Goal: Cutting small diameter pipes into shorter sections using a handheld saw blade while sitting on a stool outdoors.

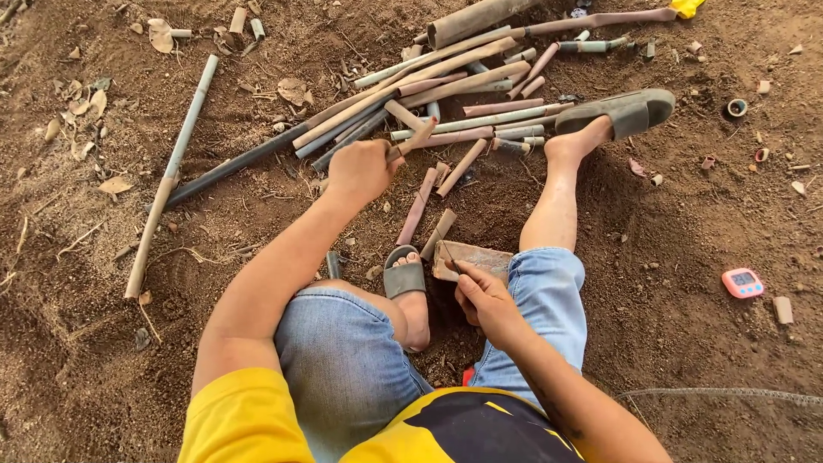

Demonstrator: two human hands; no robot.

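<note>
1. Head view, work in hand: selecting one piece from a pile of cut pipes (463, 86) on the dirt floor (77, 360). Judged to be at the pick-up stage.
2. Left hand (360, 171): extended to the near edge of the pile, fingers clamped around a short pipe offcut (417, 135). Offcut tilted, far end resting against neighbouring pipes.
3. Right hand (484, 300): held low between the knees, fingers pinched together on a thin dark sliver (451, 262), kind not discernible. Sliver tip touching a flat brown block (476, 255) lying just beside the near sandal (403, 278).
4. Next move, as a judgement: calls for lifting the offcut straight up and clear, since crossed pipes on either side could roll or shift.
5. Containers: none proper in view. Wide tube (471, 19) at the far end of the pile, bore not visible, contents cannot be told. Small ring-shaped fitting (736, 107) well apart to the right, apparently hollow.
6. Surroundings: long grey pipe (184, 129) lying left of the pile; small pink timer-like device (742, 282) on the dirt to the right.
</note>
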